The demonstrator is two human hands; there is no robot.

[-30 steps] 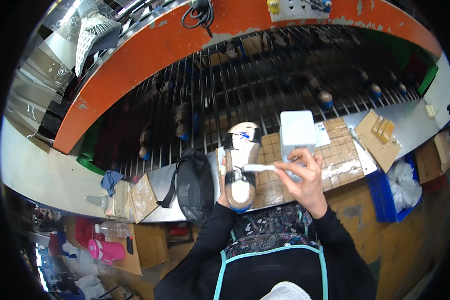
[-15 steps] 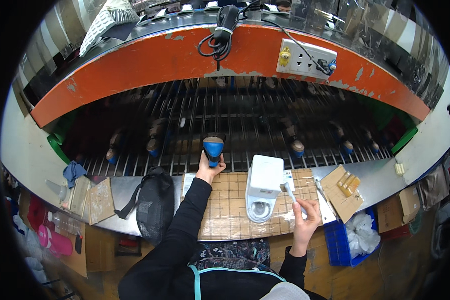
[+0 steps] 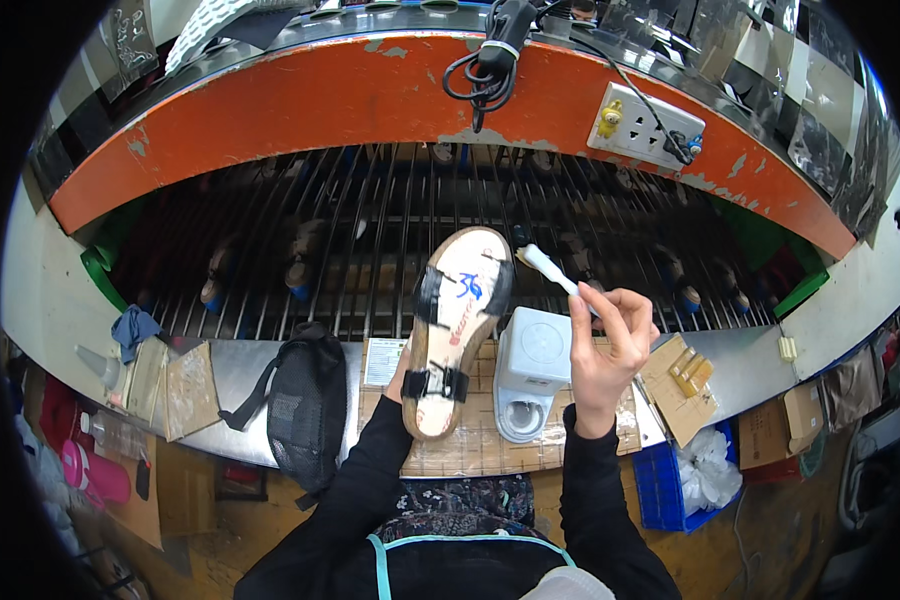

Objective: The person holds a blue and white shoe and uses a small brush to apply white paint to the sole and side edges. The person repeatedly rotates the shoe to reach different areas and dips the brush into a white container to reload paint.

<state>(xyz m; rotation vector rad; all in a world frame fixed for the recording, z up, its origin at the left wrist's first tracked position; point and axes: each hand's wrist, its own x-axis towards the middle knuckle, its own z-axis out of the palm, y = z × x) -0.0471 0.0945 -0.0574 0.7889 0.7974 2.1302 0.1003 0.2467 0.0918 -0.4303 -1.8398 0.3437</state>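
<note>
My left hand, partly hidden behind it, grips a sandal and holds it up above the worktop. Its broad pale face is turned up at me, with handwritten marks, black straps folded over the edges and a brown rim. Between the fingertips of my right hand is a white-handled brush. Its bristle end sits right beside the sandal's upper right edge; whether they touch I cannot tell. Below the brush stands a white box-shaped dispenser with a small round cup in front.
Behind the worktop runs a conveyor of metal rods carrying several shoes, under an orange beam. A black mesh bag lies left of the cardboard mat. A blue crate stands below right.
My left hand has drawn back from the conveyor, where it held a blue shoe-shaped piece, and now holds the sandal close. My right hand has raised the brush from beside the dispenser to the sandal.
</note>
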